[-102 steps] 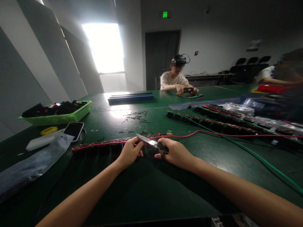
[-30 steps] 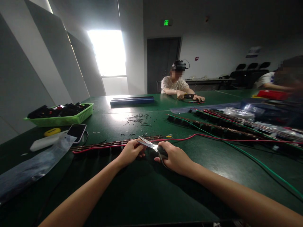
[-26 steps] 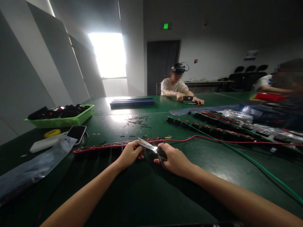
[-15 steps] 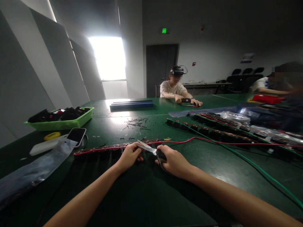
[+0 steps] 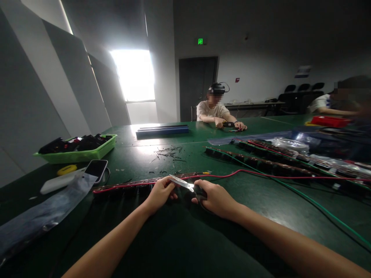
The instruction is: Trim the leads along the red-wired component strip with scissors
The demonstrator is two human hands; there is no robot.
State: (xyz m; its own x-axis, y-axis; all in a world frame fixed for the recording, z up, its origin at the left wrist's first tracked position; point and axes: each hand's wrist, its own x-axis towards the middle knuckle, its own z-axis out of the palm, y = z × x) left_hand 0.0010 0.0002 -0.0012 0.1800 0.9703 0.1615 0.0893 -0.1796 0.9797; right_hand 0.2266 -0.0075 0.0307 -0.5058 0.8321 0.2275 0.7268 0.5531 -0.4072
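Note:
My right hand (image 5: pixel 217 196) is closed around the dark handles of a pair of scissors (image 5: pixel 185 183). The silver blades point left and look closed, with their tips beside my left fingertips. My left hand (image 5: pixel 160 194) is pinched at the front edge of a long black strip with a red wire (image 5: pixel 124 186) along its top. Whatever lies between the left fingers is hidden. A yellow-tipped wire end (image 5: pixel 206 173) shows just beyond the scissors.
Thin black offcuts (image 5: pixel 169 153) lie behind the strip. At left are a green basket (image 5: pixel 78 154) of black parts, a phone (image 5: pixel 96 170) and a plastic bag (image 5: pixel 49 210). More wired strips (image 5: pixel 261 160) and a green wire (image 5: pixel 313 200) spread right. A co-worker (image 5: pixel 213 110) sits opposite.
The scissor blades were slightly apart and now lie together. Both hands stay at the same place on the strip. The view has tilted up a little.

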